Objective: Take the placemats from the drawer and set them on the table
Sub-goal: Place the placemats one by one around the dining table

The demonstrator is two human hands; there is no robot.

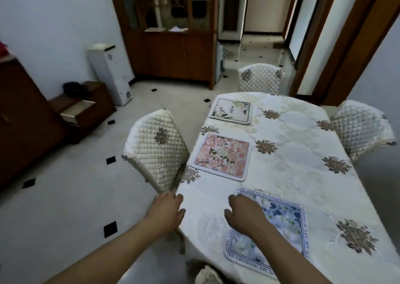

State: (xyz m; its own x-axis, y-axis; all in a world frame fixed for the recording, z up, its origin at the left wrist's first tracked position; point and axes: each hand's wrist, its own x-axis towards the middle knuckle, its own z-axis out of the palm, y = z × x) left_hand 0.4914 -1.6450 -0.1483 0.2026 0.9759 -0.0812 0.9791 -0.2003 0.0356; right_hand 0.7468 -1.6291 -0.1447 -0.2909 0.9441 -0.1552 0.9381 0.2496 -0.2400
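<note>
The table (292, 164) already carries three placemats along its nine-o'clock edge: white mat (230, 111) farthest, pink mat (221, 156) mid-edge, blue mat (279, 225) nearest. The drawer (79, 111) stands open at ten o'clock, contents hidden. The right hand (244, 212) rests loosely spread on the blue mat; the left hand (167, 210) is empty, at the table's corner.

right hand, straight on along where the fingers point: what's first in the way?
Probably the pink floral square placemat. The right hand rests on the blue floral bordered placemat, fingers pointing up the table; depth is unclear.
</note>
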